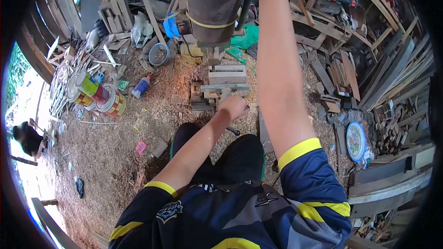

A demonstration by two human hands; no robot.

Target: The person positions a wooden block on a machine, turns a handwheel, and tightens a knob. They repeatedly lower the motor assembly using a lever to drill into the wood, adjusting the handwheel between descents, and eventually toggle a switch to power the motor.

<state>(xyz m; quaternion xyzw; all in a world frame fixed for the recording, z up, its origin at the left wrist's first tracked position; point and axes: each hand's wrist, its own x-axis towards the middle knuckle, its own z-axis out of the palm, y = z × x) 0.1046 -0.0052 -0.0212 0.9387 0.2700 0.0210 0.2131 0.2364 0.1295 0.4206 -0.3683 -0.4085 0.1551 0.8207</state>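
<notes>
My left hand (234, 107) is closed in a fist around the handle at the near end of a metal vise (225, 87). A dark knob shows beside my fingers, and a crank with a black grip (233, 131) sticks out just below. A pale wooden block (227, 74) lies in the vise. Over it hangs a large drilling machine with a dark motor housing (212, 4); its bit (213, 57) points down at the block. My right arm (281, 64) stretches up past the machine, beside a dark lever (248, 2). My right hand is cut off by the top edge.
Wood shavings cover the floor. Paint cans (110, 101), a blue bottle (141, 86) and a bucket (159, 54) stand left. Stacked boards (392, 74) and a round blue-rimmed tray (356, 141) are right. A person in dark clothes (30, 138) is at far left.
</notes>
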